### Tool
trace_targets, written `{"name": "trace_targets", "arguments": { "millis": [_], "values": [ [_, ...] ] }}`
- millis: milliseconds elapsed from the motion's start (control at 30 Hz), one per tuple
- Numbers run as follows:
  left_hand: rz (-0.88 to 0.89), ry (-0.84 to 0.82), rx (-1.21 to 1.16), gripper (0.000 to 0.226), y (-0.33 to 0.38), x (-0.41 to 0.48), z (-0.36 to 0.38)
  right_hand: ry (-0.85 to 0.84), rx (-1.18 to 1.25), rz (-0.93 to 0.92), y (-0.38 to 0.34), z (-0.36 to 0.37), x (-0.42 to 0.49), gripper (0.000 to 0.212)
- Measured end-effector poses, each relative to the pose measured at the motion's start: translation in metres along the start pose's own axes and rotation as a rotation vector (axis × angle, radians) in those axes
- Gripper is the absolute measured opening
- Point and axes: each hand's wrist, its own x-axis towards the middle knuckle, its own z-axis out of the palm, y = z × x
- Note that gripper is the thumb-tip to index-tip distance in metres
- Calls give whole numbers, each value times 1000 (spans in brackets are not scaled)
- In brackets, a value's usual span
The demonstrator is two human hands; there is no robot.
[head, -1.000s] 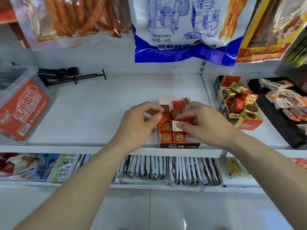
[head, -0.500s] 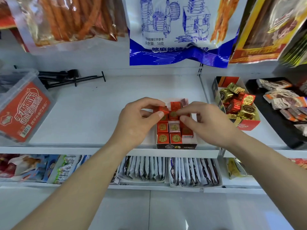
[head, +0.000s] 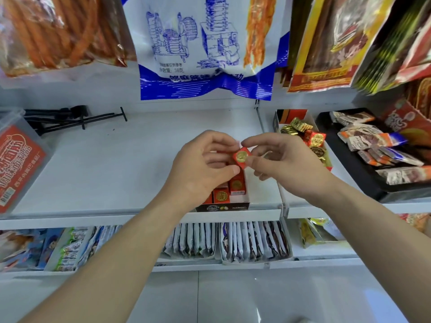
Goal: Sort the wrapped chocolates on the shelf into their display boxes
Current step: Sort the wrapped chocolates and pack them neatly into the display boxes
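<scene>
**One red chocolate pinched between two hands above the near box**

Two hands meet over the shelf (head: pixel 116 171). The left hand (head: pixel 203 169) and the right hand (head: pixel 286 164) together hold one red chocolate (head: pixel 242 157). Thumb and forefinger of each hand pinch it from opposite sides, and the remaining fingers are loosely curled. It sits in the air above the rear of the near display box (head: pixel 224 207), clear of the pieces packed there.

Two display boxes are in view. Below the left hand, the near one shows two red faces with gold seals plus a red sliver; the hands hide the rest. The far display box (head: pixel 292 114) holds one red piece among at least three gold ones.

The near box's front wall stands at the shelf's front edge, and a shelf joint lies just beside it on the right. Bare shelf stretches left to one clear tub (head: pixel 18 164). One black tray (head: pixel 363 183) lies beyond the far box.

The held piece looks nearly square, so no long axis can be told. It is turned cornerwise, with its seal face towards the camera. The near box runs front to back.
</scene>
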Motion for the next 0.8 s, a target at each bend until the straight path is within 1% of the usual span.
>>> {"name": "trace_targets", "arguments": {
  "millis": [67, 133, 200, 267, 367, 467, 533, 700, 800],
  "values": [
    [-1, 35, 237, 30, -4, 6, -4, 52, -10, 11, 3, -7, -1, 22],
    [-28, 75, 511, 13, -10, 11, -9, 81, -26, 24, 6, -12, -3, 20],
    [-88, 51, 639, 4, -13, 15, -8, 66, -87, 14, 10, -14, -4, 18],
    [-143, 6, 734, 12, -15, 15, -1, 29, -155, -6, 13, -12, -6, 16],
    [-153, -18, 841, 24, -16, 16, 9, 4, -189, -11, 15, -10, -8, 14],
    [-131, -26, 879, 36, -17, 15, 18, 11, -195, -5, 18, -11, -6, 14],
    [-145, -18, 824, 39, -18, 14, 21, 15, -193, 0, 20, -11, -6, 15],
    [-174, 28, 601, 44, -21, 13, 21, 8, -172, 9, 20, -12, -7, 17],
    [-154, 30, 599, 40, -22, 13, 24, 11, -160, 12, 20, -13, -7, 18]
  ]
}}
